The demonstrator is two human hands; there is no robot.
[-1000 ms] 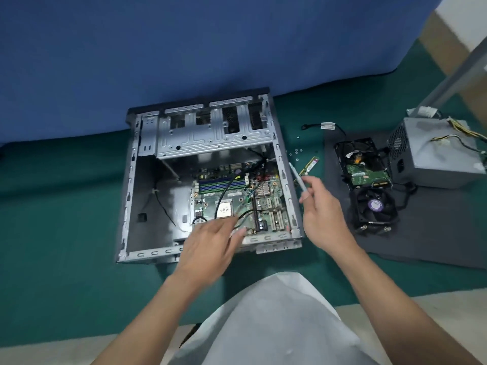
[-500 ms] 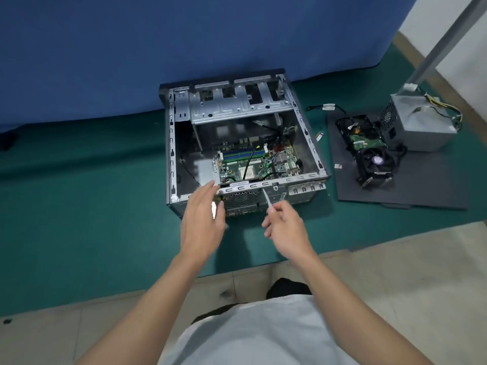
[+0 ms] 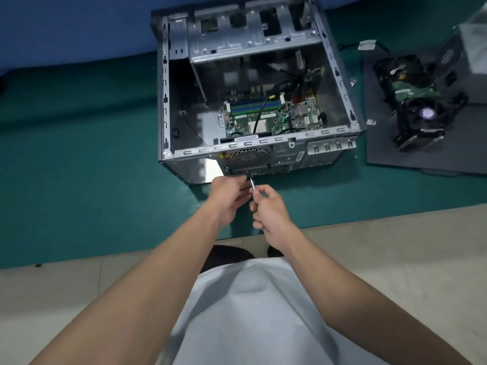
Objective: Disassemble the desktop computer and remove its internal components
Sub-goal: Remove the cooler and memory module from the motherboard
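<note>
Right hand (image 3: 271, 212) grips the screwdriver (image 3: 252, 185), left hand (image 3: 228, 194) pinches its shaft against the case (image 3: 290, 157) rear, with the fan (image 3: 427, 115) and hard drive (image 3: 405, 84) well aside on a dark mat (image 3: 421, 160).

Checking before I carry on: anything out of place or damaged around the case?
Nothing looks damaged. A black cable arches loose over the motherboard, and small scraps lie stray on the green mat right of the computer case.

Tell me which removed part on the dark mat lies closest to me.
The black cooler fan with the purple hub label. The hard drive with the green circuit board lies behind it, and the grey metal power supply box farther back still.
</note>
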